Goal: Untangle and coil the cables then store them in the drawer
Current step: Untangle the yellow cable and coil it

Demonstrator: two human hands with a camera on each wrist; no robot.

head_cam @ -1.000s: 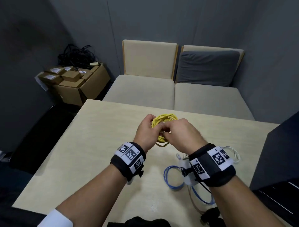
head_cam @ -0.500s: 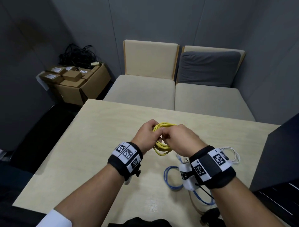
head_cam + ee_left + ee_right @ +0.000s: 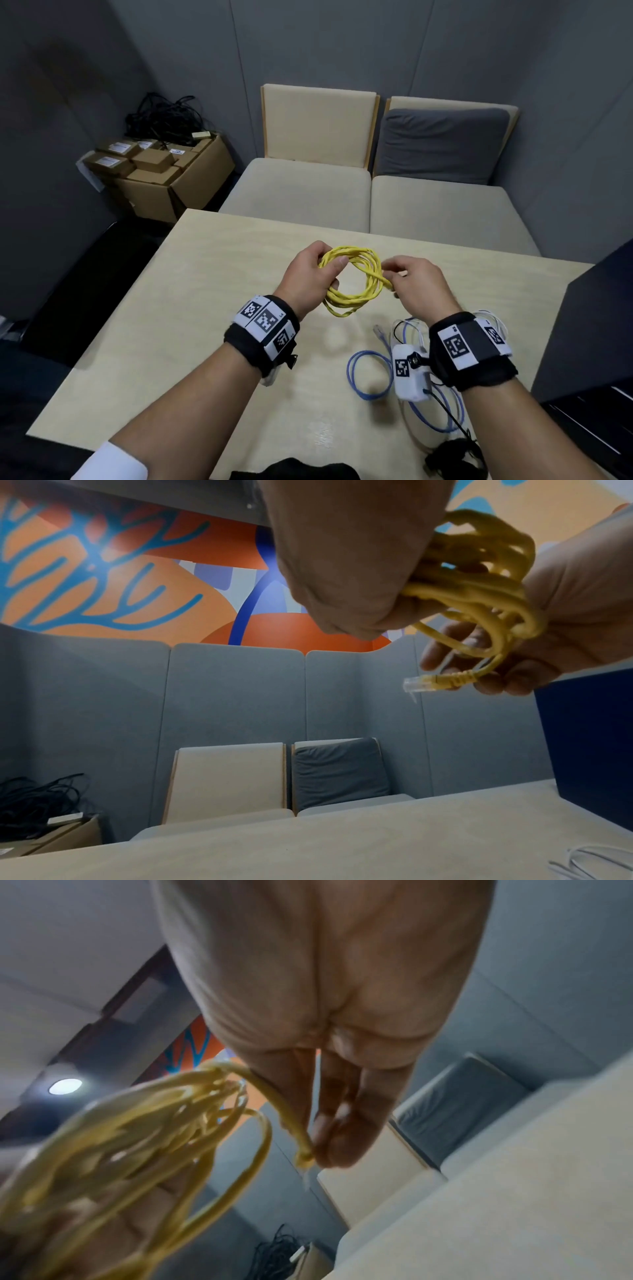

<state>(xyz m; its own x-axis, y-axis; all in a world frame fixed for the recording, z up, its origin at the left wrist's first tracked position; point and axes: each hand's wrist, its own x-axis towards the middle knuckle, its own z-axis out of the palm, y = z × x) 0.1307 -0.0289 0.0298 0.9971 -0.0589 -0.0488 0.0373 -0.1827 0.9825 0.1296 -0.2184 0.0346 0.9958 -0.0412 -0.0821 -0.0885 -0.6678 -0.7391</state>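
A coiled yellow network cable [image 3: 354, 279] hangs in the air above the table [image 3: 191, 308]. My left hand [image 3: 313, 274] grips the coil's left side, thumb over the strands. My right hand [image 3: 407, 277] pinches the cable's free end at the coil's right side. In the left wrist view the yellow coil [image 3: 479, 588] runs through my left hand [image 3: 346, 566], and its clear plug [image 3: 416, 683] sticks out from the right hand's fingers [image 3: 455, 653]. The right wrist view shows the blurred coil [image 3: 137, 1139] and my right hand [image 3: 329, 1123] pinching one strand.
A blue cable [image 3: 370, 377] and a white cable [image 3: 493, 318] lie loose on the table near my right wrist. A dark cabinet [image 3: 589, 329] stands at the right edge. Beige seats [image 3: 298, 202] lie beyond the table, cardboard boxes [image 3: 164, 174] with black cables at far left.
My hands have moved apart, and the yellow coil now shows as an open ring between them. The right hand has shifted right with the cable's end.
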